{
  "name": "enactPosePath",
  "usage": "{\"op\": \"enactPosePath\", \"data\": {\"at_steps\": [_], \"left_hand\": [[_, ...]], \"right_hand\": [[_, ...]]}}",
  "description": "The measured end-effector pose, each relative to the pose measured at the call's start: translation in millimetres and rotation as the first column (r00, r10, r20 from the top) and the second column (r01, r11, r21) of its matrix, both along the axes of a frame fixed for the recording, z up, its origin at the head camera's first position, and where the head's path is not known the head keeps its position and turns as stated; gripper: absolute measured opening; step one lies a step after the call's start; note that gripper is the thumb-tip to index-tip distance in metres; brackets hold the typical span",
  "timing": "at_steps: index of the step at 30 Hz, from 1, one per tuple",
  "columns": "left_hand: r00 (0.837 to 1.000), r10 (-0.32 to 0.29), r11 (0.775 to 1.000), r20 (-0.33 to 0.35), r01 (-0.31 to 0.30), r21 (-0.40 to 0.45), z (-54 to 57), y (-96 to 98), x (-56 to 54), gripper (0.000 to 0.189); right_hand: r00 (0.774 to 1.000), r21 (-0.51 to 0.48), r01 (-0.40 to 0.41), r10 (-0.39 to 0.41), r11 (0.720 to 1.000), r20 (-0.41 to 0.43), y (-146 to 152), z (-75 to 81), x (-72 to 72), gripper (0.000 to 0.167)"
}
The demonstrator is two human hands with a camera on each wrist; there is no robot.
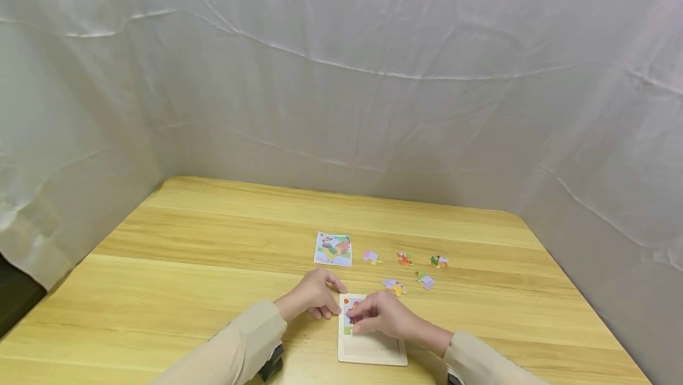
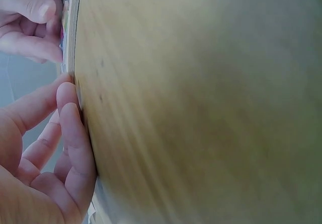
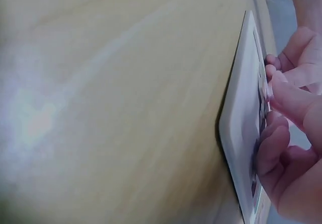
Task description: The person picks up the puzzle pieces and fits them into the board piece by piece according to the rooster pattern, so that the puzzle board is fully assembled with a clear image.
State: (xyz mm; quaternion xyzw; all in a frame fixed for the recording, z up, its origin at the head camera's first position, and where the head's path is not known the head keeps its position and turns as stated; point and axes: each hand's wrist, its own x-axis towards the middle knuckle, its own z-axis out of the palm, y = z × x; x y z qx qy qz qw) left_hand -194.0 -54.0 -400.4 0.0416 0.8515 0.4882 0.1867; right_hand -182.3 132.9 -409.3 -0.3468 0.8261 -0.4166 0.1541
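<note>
A shallow pale puzzle tray [image 1: 373, 349] lies on the table, with pieces fitted in its upper left part, where a red sun and a strip of green show. Over these pieces my right hand [image 1: 388, 315] pinches a puzzle piece between thumb and fingers, low against the tray; the hand mostly hides that piece. My left hand [image 1: 319, 293] rests beside the tray, its fingertips right at the left edge with the fingers loosely bent. In the left wrist view, the left fingers [image 2: 75, 148] lie along the tray's side. The right thumb [image 3: 282, 95] shows close over the tray's surface.
Beyond the tray lies a square picture card [image 1: 334, 248] with a bird-like figure. To its right several loose puzzle pieces are scattered, among them a pink-and-yellow piece [image 1: 372, 257] and a yellow-and-lilac piece [image 1: 395, 287]. Pale cloth [image 1: 341, 118] hangs around the wooden table [image 1: 213, 236].
</note>
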Motion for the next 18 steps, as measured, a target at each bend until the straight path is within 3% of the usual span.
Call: {"op": "enactPosePath", "data": {"at_steps": [3, 10, 18], "left_hand": [[1.000, -0.001, 1.000, 0.002, 0.001, -0.002, 0.1, -0.1, 0.2, 0.028], [1.000, 0.005, 1.000, 0.006, -0.005, 0.000, -0.4, 0.5, -0.5, 0.027], [1.000, 0.002, 1.000, 0.008, -0.002, 0.000, 0.2, 0.4, -0.6, 0.027]], "right_hand": [[1.000, -0.036, -0.009, 0.009, 0.999, -0.016, 1.4, 1.5, 0.4, 0.024], [0.992, -0.019, 0.097, -0.098, 0.995, -0.076, 9.4, 2.5, 3.0, 0.017], [0.993, -0.001, 0.059, -0.058, 0.998, -0.104, 11.5, -4.8, 3.5, 0.014]]}}
